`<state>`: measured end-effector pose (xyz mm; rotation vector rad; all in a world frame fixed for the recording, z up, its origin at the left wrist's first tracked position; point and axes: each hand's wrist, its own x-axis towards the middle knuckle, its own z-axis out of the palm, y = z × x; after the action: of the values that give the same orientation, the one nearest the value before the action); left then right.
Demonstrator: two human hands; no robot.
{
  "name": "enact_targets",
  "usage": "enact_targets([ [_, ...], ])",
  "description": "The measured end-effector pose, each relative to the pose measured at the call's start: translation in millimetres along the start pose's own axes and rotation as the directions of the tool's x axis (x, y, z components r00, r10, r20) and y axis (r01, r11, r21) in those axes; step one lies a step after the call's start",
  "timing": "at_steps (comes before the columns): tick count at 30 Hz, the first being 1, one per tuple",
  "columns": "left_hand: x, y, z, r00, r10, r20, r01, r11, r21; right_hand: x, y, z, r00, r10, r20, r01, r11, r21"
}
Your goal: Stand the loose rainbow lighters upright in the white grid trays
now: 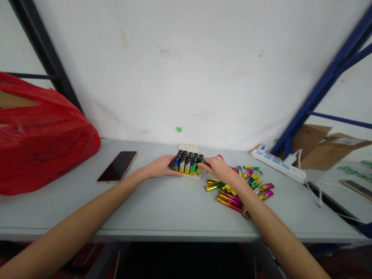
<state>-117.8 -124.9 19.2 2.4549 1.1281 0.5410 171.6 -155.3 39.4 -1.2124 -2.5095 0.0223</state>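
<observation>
Rows of lighters with black tops and shiny blue, yellow, silver and green bodies stand upright in a white tray on the table. My left hand is closed around the left end of the tray, thumb along the front and fingers behind. At the front right corner, my right hand has its fingers on a yellow-green lighter, partly hiding it. A loose pile of shiny, multicoloured lighter-shaped pieces lies under and beside my right forearm.
Behind the lighters is a white slotted piece by the wall. A phone lies to the left, near a large red plastic bag. A white power strip with cables is at the right, with cardboard boxes beyond the blue frame.
</observation>
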Motion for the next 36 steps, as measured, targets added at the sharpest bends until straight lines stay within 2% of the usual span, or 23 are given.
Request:
enact_targets([
  [5,0,0,-0.6,1.0,0.007,-0.015,-0.008,1.0,-0.024,-2,6,-1,0.996,-0.02,0.088,0.019,1.0,0.018],
  [10,0,-1,-0.6,1.0,0.003,-0.011,-0.003,1.0,-0.011,-1,3,3,0.992,0.054,0.11,-0.047,0.997,-0.065],
  [13,1,-2,0.2,1.0,0.002,-0.009,-0.003,1.0,-0.02,-3,3,-6,0.987,0.029,0.158,-0.033,0.999,0.02],
  [15,1,-2,0.5,1.0,0.0,-0.005,0.0,1.0,-0.024,-6,8,-15,0.99,0.035,0.135,-0.046,0.995,0.083],
  [17,1,-1,0.4,1.0,-0.009,0.0,0.009,1.0,-0.018,-9,19,-22,0.991,0.116,0.062,-0.119,0.992,0.049],
  [19,0,0,0.0,1.0,-0.015,0.005,0.015,1.0,-0.019,-12,34,-25,0.974,0.227,0.002,-0.226,0.972,-0.058],
  [22,0,1,-0.9,1.0,-0.018,0.007,0.018,0.999,-0.031,-15,51,-19,0.926,0.377,0.018,-0.368,0.911,-0.186],
  [25,0,1,-1.4,1.0,-0.017,0.0,0.017,1.0,-0.017,-15,58,-8,0.878,0.479,0.013,-0.458,0.848,-0.267],
  [28,0,0,-1.4,1.0,-0.007,0.001,0.007,1.0,-0.024,-12,60,2,0.831,0.556,-0.023,-0.538,0.79,-0.293],
  [30,0,0,-1.2,1.0,-0.002,0.008,0.003,0.999,-0.037,-8,63,6,0.815,0.579,0.0,-0.558,0.785,-0.27],
  [36,1,0,-0.5,1.0,-0.002,-0.001,0.002,1.0,-0.023,-1,78,14,0.871,0.49,0.047,-0.482,0.868,-0.115],
])
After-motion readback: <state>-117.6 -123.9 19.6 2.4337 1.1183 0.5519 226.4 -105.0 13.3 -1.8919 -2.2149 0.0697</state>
